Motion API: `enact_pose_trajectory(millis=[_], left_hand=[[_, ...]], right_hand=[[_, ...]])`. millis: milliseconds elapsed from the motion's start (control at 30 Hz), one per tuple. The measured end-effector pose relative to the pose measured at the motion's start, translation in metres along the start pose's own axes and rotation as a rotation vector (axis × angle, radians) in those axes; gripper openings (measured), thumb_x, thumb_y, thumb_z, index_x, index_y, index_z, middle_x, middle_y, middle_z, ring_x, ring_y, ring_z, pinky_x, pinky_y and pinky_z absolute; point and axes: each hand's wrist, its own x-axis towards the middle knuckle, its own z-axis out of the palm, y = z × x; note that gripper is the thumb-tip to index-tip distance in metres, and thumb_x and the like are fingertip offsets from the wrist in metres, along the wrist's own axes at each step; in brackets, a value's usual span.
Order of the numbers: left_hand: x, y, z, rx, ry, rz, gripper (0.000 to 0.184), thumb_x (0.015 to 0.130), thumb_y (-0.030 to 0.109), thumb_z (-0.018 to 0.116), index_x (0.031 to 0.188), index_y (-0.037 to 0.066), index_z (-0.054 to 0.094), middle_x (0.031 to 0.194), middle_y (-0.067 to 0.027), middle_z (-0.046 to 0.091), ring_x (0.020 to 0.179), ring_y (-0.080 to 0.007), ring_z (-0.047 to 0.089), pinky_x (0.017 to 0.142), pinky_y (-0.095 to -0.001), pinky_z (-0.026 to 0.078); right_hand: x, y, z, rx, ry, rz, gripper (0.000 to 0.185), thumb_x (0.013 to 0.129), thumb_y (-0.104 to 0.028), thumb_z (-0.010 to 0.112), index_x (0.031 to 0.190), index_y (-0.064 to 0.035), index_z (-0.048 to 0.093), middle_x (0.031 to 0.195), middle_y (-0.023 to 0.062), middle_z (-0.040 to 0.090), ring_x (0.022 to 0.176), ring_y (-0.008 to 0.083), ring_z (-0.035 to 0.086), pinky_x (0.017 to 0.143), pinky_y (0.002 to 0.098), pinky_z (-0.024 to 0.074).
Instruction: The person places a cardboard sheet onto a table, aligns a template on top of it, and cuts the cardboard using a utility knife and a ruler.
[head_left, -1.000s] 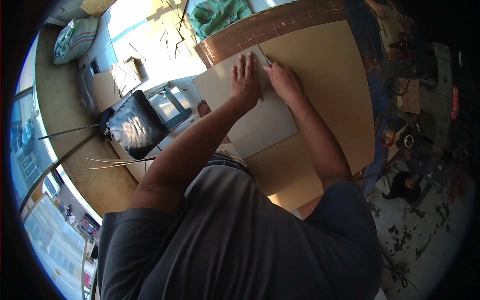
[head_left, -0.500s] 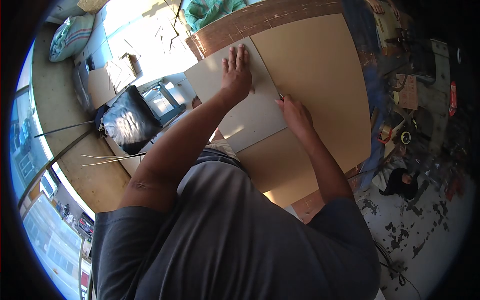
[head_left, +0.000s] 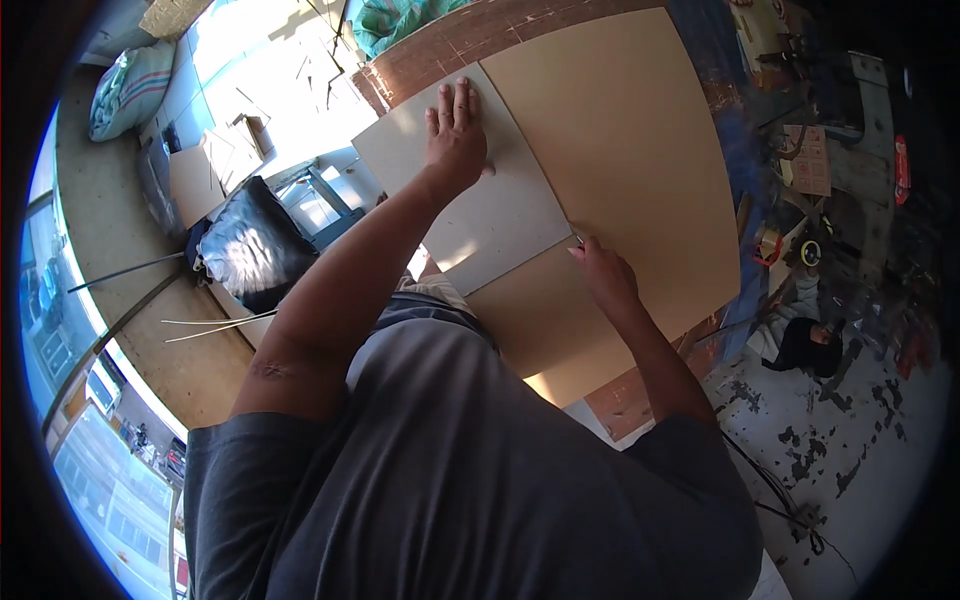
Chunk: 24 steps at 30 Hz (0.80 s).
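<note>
A greyish rectangular board lies on top of a larger brown sheet of board. My left hand presses flat on the grey board near its far end, fingers stretched out. Close to the grey board's near right corner, my right hand is closed around a slim pointed tool. Only the tool's tip shows, touching or almost touching the board edge; whether it is a blade or a marker I cannot tell.
A worn reddish-brown table supports the sheets. To the left are a shiny black bag and a striped sack. Tape rolls lie at the right, and a person in a dark head covering is beyond the table.
My right hand has moved with the tool along the grey board's right edge toward me, to the corner. My left hand stays flat on the board; the whole view has shifted slightly.
</note>
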Motion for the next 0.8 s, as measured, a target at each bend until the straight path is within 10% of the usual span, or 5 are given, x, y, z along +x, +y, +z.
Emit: enact_pose_trajectory(millis=[800], left_hand=[[0.0,0.0,0.004,-0.037,0.047,-0.027,0.115,0.073,0.03,0.084,0.156,-0.005,0.013,0.166,-0.0188,0.0,0.153,-0.0413,0.002,0.121,-0.0563,0.016]], right_hand=[[0.035,-0.063,-0.097,-0.001,0.049,-0.005,0.046,0.104,-0.041,0.045,0.098,0.0017,0.061,0.084,0.0235,0.069,0.082,0.0437,0.067,0.072,0.0515,0.0523]])
